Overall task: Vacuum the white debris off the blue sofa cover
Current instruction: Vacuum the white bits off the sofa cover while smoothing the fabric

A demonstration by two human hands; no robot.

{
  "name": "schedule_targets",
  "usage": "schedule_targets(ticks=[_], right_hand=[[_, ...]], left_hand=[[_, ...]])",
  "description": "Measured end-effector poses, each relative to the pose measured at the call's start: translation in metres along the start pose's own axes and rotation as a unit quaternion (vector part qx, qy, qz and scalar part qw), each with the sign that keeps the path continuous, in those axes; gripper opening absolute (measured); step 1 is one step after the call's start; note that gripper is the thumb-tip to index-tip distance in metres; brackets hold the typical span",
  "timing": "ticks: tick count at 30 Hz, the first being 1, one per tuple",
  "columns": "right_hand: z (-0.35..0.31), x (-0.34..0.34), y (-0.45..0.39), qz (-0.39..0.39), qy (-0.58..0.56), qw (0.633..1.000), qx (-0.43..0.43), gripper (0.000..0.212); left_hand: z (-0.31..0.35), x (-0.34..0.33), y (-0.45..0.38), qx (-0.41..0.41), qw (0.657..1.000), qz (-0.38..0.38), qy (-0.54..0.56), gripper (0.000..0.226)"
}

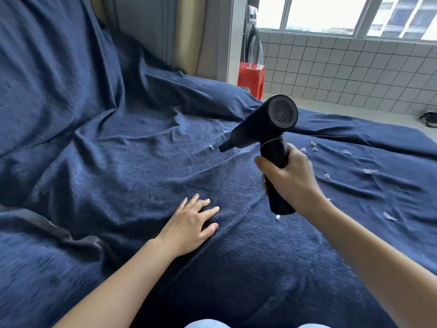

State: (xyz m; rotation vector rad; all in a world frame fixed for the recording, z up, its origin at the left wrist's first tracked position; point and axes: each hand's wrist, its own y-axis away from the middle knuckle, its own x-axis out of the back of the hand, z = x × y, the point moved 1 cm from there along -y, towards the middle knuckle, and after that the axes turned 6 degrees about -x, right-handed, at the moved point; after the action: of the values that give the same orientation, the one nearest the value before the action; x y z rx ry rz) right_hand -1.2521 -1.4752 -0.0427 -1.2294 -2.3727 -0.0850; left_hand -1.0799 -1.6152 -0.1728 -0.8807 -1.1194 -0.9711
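A wrinkled blue sofa cover (123, 162) spreads over the seat and backrest. My right hand (289, 178) grips the handle of a black handheld vacuum (264, 129), held above the cover with its nozzle pointing down-left. A small white scrap (211, 147) lies just left of the nozzle tip. Several white debris bits (345, 162) are scattered on the cover to the right of the vacuum, and one bit (277, 217) lies below the handle's end. My left hand (189, 226) rests flat on the cover, fingers spread.
A red plastic stool (251, 78) stands beyond the sofa beside a tiled wall (354, 67) under windows. A dark cloth edge (59, 230) shows at the left of the seat. A dark object (429, 117) lies on the floor at far right.
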Motion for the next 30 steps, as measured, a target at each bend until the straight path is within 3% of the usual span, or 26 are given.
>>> schedule_targets(ticks=[8, 12, 15, 20, 27, 30], right_hand=[[0.002, -0.038, -0.034, -0.010, 0.004, 1.000, 0.006, 0.025], [0.006, -0.046, -0.043, -0.018, 0.002, 1.000, 0.003, 0.024], [0.005, -0.048, -0.050, 0.000, 0.002, 1.000, 0.002, 0.026], [0.008, -0.037, -0.061, 0.030, 0.002, 1.000, 0.006, 0.026], [0.016, -0.003, -0.074, 0.057, -0.012, 0.998, -0.002, 0.024], [0.026, 0.002, -0.079, 0.046, -0.020, 0.999, -0.014, 0.024]], left_hand=[[0.002, -0.001, -0.019, -0.006, 0.992, 0.107, -0.068, 0.053], [0.000, 0.001, -0.022, 0.000, 0.995, 0.042, -0.090, 0.074], [-0.002, 0.000, -0.023, -0.001, 0.997, 0.027, -0.076, 0.076], [-0.006, -0.003, -0.025, 0.000, 0.999, 0.001, -0.036, 0.070], [-0.004, -0.005, -0.036, -0.017, 0.999, -0.016, 0.022, 0.037], [0.001, -0.005, -0.042, -0.014, 0.999, -0.017, 0.029, 0.042]])
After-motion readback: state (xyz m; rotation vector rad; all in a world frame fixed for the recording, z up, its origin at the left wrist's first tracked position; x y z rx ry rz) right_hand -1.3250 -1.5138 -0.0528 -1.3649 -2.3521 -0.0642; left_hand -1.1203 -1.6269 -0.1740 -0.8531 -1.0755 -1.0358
